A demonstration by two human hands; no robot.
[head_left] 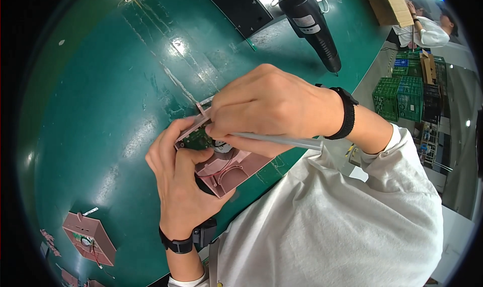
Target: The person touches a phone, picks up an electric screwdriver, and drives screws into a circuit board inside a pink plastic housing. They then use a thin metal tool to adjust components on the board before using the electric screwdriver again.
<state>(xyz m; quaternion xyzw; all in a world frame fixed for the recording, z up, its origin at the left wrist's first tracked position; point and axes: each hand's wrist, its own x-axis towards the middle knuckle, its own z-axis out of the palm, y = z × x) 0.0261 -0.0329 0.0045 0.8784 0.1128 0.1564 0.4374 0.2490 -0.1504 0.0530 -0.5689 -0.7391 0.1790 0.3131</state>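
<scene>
While the left hand (182, 199) is bracing the pink housing (247, 167) over the table (105, 131), the right hand (274, 103) is bending across its open side in the head view. The left fingers are curling around the far left wall of the pink housing, and the thumb is reaching inside toward the green circuit board (193, 141), so this hand is making a narrow, firm-looking grasp. The right hand is holding a pale rod (289, 139), whose rear end is pointing off to the right of the pink housing; the fingers are hiding its tip, so I cannot tell what it is touching. Inside the pink housing, a round silvery part (223, 147) is sitting beside the board, and a thin red wire (206, 177) is running nearby. The pink housing is probably proving light, stiff and slightly slippery, while the board and wire are looking like its fragile parts. Its outer walls are offering the safest hold, with pressure ideally going there rather than onto the wire. Well to the left of the pink housing and nearer the person, a similar pink case (104, 232) is lying open; beyond it to the right, a black tapered tool (313, 30) is resting.
</scene>
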